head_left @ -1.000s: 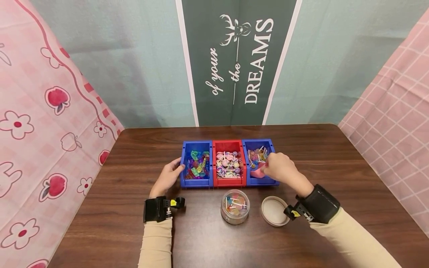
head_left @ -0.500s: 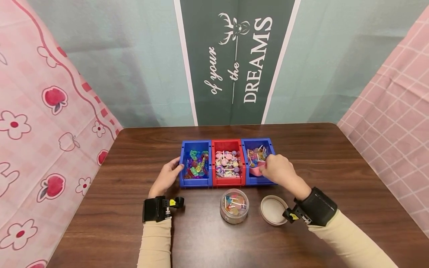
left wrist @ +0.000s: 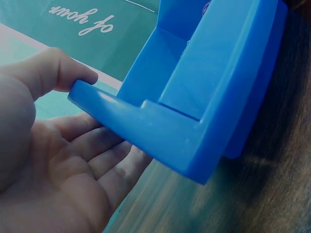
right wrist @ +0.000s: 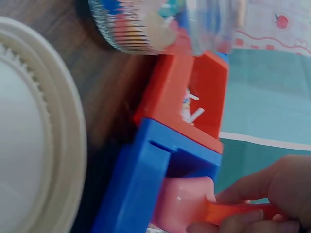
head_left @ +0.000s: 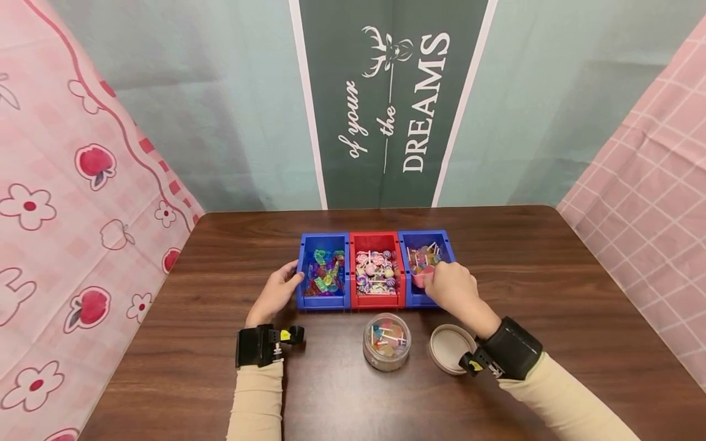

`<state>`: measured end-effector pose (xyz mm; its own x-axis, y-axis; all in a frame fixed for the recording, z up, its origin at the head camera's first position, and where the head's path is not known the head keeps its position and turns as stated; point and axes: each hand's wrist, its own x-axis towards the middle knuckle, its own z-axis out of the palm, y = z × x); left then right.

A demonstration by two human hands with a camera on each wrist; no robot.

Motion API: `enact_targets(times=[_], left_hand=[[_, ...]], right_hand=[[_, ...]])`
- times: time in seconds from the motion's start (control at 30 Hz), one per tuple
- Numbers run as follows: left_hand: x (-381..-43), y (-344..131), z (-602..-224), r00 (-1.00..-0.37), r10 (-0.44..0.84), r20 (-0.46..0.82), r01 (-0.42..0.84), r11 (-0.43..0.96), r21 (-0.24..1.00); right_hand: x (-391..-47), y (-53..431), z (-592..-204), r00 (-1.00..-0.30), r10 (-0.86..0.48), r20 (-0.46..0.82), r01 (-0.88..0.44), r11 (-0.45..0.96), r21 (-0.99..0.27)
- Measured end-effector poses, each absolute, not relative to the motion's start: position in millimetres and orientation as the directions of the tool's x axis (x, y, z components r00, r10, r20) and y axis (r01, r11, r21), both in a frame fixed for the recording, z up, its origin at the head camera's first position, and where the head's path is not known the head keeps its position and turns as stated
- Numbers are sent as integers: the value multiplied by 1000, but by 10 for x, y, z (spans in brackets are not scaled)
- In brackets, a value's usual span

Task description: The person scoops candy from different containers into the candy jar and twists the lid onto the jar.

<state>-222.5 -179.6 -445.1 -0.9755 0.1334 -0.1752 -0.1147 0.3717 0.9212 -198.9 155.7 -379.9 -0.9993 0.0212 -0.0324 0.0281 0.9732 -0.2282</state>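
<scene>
My right hand point(head_left: 453, 288) grips the handle of a small pink scoop point(head_left: 422, 277), whose bowl is inside the right blue bin point(head_left: 421, 236). In the right wrist view, fingers and thumb close round the orange-looking handle of the scoop point(right wrist: 187, 201). Lollipop-shaped pieces with white sticks point(head_left: 423, 256) lie in that bin. My left hand point(head_left: 276, 293) holds the outer wall of the left blue bin point(head_left: 324, 241). Its thumb rests on the rim of the bin point(left wrist: 146, 128) in the left wrist view, the other fingers against the outside.
Between the blue bins stands a red bin point(head_left: 375, 241) with swirled candies. Closer to me are a clear round jar point(head_left: 387, 343) holding lollipop pieces and a round lid point(head_left: 451, 348), inside up. All stand on the dark wooden table point(head_left: 187, 343), with curtains behind and at the sides.
My right hand has shifted slightly left and toward me, and the scoop has moved a little left within the right bin. My left hand stays on its bin.
</scene>
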Motion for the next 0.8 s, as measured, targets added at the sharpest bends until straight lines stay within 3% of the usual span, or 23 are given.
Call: enact_targets(times=[0.8], left_hand=[[-2225,-1794,-4452,-975,130,-179,-114,394,912]], right_hand=[[-1918,1594,-4158,-994,43,97,10,947,-321]])
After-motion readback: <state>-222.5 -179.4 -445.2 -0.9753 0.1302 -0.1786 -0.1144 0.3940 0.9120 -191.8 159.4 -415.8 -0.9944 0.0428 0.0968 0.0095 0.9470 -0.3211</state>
